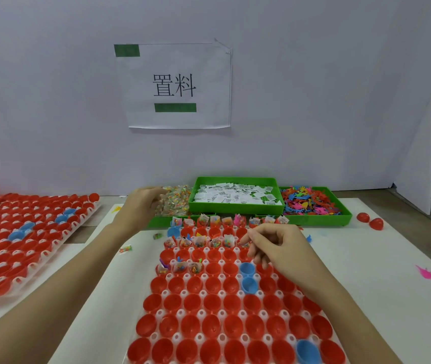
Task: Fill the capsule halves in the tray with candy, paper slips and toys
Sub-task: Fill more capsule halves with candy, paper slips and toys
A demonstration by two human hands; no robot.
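The left hand [140, 206] reaches into the candy [175, 200] pile by the green bins, fingers curled on the packets. The right hand [274, 245] pinches a candy packet [244, 244] over the tray [201, 292] of red cups. The packets look light, soft and crinkly. Pinch one by its edge.

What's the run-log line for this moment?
left hand: reaching into candy packets | right hand: setting candy in capsule tray | far rows filled, near rows empty
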